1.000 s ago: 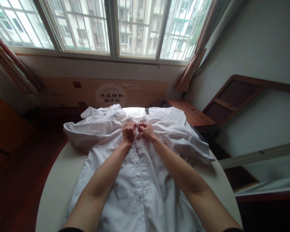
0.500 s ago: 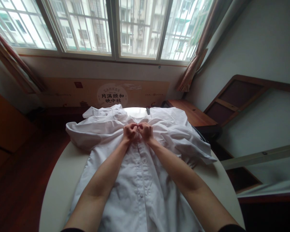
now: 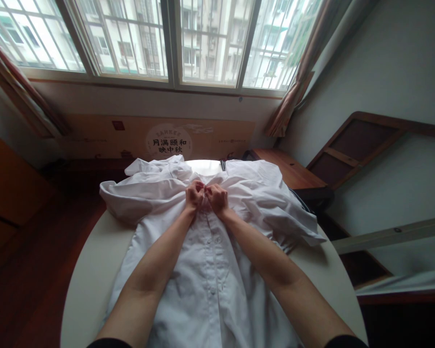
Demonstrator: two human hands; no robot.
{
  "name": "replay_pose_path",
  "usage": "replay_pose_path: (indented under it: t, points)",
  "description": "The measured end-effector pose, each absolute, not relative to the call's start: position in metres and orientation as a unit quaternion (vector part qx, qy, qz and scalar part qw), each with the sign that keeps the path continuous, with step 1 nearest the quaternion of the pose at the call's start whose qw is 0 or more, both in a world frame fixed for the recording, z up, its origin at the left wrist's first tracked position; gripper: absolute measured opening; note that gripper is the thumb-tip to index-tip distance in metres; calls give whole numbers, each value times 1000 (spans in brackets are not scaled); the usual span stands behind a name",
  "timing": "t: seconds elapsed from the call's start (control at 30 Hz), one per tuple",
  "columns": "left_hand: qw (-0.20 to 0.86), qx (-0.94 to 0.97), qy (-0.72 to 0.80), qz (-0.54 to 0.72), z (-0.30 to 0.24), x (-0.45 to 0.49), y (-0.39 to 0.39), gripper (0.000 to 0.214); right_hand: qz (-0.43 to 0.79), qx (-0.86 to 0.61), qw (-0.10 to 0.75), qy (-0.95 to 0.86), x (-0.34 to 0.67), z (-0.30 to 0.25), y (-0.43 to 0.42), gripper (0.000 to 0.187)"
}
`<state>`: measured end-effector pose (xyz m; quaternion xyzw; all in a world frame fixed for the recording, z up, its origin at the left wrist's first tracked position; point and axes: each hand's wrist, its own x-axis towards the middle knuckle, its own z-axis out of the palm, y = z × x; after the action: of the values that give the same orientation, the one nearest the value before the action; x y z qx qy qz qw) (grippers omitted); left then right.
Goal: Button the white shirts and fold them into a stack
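A white button-up shirt (image 3: 188, 270) lies spread over a round pale table (image 3: 90, 270), its collar end away from me and its sleeves out to both sides. Down its middle runs the placket with several small buttons. Near the collar, my left hand (image 3: 195, 194) is closed, pinching the shirt's front edge. Right beside it my right hand (image 3: 216, 197) is closed on the other side of the placket, fingertips meeting those of the left. Whatever button lies between the fingertips is hidden.
Behind the table, a printed board (image 3: 221, 137) leans under the barred window (image 3: 210, 43). A wooden cabinet (image 3: 290, 169) stands at the back right, near a wood-framed panel (image 3: 351, 145). Dark cloth with white stripes (image 3: 300, 200) shows beneath the right sleeve.
Both hands stay at the same spot near the collar. The left fingers have lifted and turned slightly, and the right hand has shifted a little left.
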<state>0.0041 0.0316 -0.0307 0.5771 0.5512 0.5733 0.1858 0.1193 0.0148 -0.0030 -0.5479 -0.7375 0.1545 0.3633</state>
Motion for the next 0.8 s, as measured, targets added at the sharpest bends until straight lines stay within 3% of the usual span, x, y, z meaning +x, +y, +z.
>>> replay_pose_path:
  t: [0.2, 0.43, 0.63, 0.8]
  points:
    - [195, 574, 544, 580, -31, 4, 32, 9, 196, -550, 413, -699, 120, -4, 26, 21]
    - [197, 579, 531, 586, -29, 5, 32, 9, 272, -563, 377, -683, 124, 2, 51, 14]
    - [68, 617, 612, 490, -25, 5, 29, 10, 237, -594, 377, -670, 126, -4, 40, 23]
    - [22, 690, 627, 362, -27, 9, 29, 28, 106, -566, 242, -781, 141, -18, 14, 42]
